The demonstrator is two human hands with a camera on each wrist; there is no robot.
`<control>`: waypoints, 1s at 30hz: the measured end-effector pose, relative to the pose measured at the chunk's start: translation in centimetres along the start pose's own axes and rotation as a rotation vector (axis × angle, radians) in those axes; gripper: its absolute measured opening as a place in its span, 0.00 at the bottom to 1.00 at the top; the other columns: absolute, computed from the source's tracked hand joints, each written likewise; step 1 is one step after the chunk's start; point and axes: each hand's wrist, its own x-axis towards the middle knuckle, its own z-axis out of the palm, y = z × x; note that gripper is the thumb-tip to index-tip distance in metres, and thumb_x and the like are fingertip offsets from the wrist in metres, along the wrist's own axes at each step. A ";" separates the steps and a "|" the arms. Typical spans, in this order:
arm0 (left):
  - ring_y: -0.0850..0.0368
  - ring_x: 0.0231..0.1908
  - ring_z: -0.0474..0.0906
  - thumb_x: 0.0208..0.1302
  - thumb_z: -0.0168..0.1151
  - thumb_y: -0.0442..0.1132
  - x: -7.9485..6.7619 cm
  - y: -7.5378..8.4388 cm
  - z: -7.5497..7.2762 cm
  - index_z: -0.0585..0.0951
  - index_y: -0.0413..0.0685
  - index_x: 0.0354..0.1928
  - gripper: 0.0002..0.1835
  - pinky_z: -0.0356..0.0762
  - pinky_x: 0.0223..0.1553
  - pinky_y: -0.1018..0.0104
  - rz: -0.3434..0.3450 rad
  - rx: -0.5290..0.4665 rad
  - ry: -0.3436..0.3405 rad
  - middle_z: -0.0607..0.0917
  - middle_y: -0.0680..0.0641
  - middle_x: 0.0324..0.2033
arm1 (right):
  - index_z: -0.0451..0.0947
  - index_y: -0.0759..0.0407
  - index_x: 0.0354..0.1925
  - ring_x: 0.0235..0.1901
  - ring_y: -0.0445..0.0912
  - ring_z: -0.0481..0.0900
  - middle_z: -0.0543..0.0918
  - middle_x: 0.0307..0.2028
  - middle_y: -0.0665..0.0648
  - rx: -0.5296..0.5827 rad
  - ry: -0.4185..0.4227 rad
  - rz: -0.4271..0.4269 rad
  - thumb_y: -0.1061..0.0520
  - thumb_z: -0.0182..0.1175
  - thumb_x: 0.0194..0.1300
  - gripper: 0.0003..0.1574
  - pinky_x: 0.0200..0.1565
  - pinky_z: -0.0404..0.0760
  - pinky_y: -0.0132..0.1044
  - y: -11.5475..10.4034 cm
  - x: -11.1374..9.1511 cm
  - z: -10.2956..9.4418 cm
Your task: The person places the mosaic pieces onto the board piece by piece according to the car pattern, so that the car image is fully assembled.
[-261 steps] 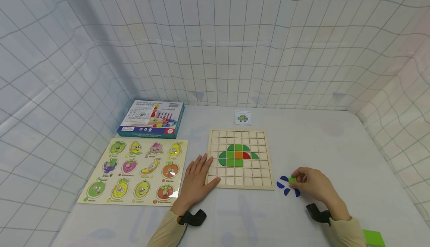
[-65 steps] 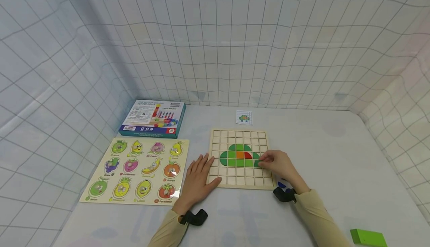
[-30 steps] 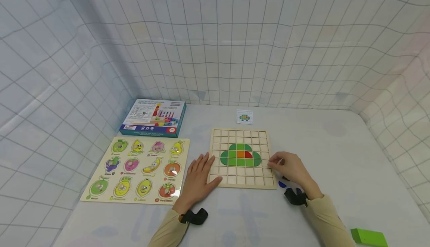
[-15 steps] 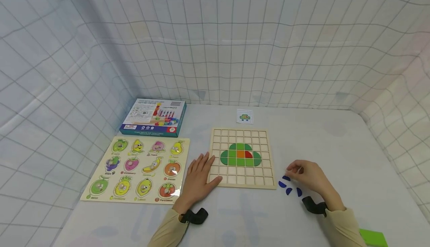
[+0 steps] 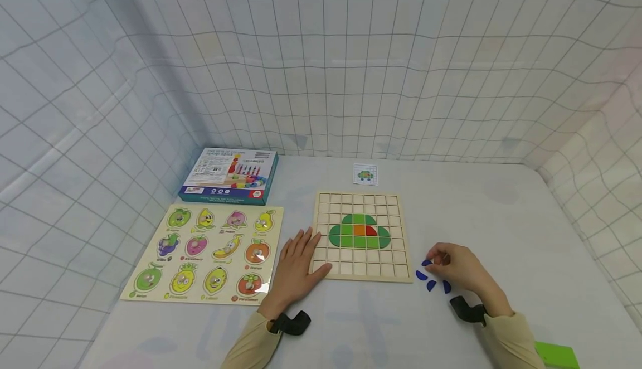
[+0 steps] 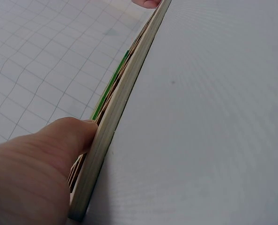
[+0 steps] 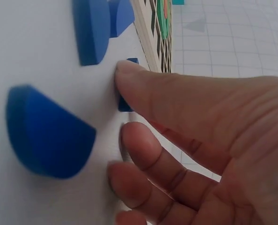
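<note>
My left hand (image 5: 296,268) lies with its fingers spread on the left edge of the wooden grid board (image 5: 371,273); in the left wrist view its thumb (image 6: 66,133) overlaps the board's near edge. Light green squares, dark green rounded pieces, an orange square (image 5: 359,230) and a red rounded piece (image 5: 370,231) form a car-like picture in the grid. Right of the board, my right hand (image 5: 458,267) pinches a blue half-circle piece (image 5: 427,262) between thumb and fingers, close over the table. The thumb partly hides that piece in the right wrist view. Three other blue half-circle pieces (image 5: 431,285) lie beside it.
A small pattern card (image 5: 365,174) lies behind the board. On the left are a fruit puzzle board (image 5: 200,255) and a boxed toy set (image 5: 228,176). A bright green block (image 5: 557,355) sits at the front right, by the right sleeve.
A light green square and a dark green rounded piece have joined the picture's lower right. My right hand has moved from the board back to the blue pieces; the left hand has stayed.
</note>
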 end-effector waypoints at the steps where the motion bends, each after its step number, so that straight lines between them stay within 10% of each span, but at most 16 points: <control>1: 0.44 0.69 0.50 0.62 0.56 0.59 0.0 0.0 0.0 0.64 0.46 0.70 0.39 0.44 0.66 0.47 0.001 0.001 0.001 0.61 0.41 0.69 | 0.78 0.54 0.30 0.24 0.42 0.68 0.71 0.23 0.47 0.000 -0.001 -0.007 0.58 0.70 0.54 0.08 0.23 0.66 0.34 0.0 0.0 0.0; 30: 0.42 0.69 0.51 0.62 0.57 0.58 0.0 -0.1 0.0 0.64 0.44 0.69 0.38 0.45 0.66 0.46 0.011 -0.013 0.009 0.61 0.40 0.68 | 0.75 0.55 0.29 0.22 0.42 0.70 0.75 0.22 0.47 0.019 0.086 0.004 0.60 0.69 0.55 0.10 0.22 0.70 0.33 -2.2 0.3 0.9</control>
